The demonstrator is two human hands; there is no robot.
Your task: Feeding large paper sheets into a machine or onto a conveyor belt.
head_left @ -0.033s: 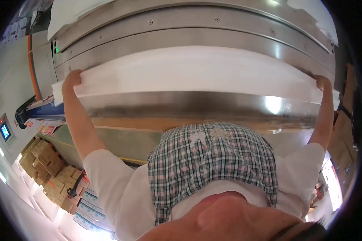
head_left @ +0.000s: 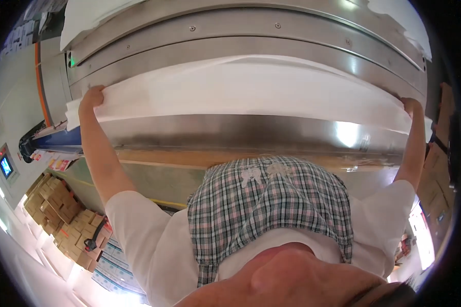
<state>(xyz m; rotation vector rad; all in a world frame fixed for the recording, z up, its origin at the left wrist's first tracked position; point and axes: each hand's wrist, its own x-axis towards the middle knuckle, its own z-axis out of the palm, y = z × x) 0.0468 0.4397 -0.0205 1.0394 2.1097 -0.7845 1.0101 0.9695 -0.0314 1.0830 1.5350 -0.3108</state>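
Note:
A wide white sheet (head_left: 241,89), cloth or paper, stretches across a brushed-metal surface (head_left: 215,130) in front of me. Its far edge shows a thin loose fold, slightly raised in the middle. At the sheet's left end my left hand (head_left: 92,97) is closed on the far corner area, with the end hanging beyond my wrist. My right hand (head_left: 411,105) grips the opposite end the same way, its fingertips partly hidden by the sheet. Both arms are spread wide.
Beyond the sheet rise curved metal panels (head_left: 235,23) with screws. A machine housing (head_left: 15,117) with a small lit screen (head_left: 5,165) stands at left, beside a blue bar (head_left: 61,141). Cardboard boxes (head_left: 56,199) are stacked lower left, and more cartons (head_left: 438,174) stand at right.
The sheet's far edge has lifted slightly and now shows a fold along it. Both hands keep their hold at nearly the same places.

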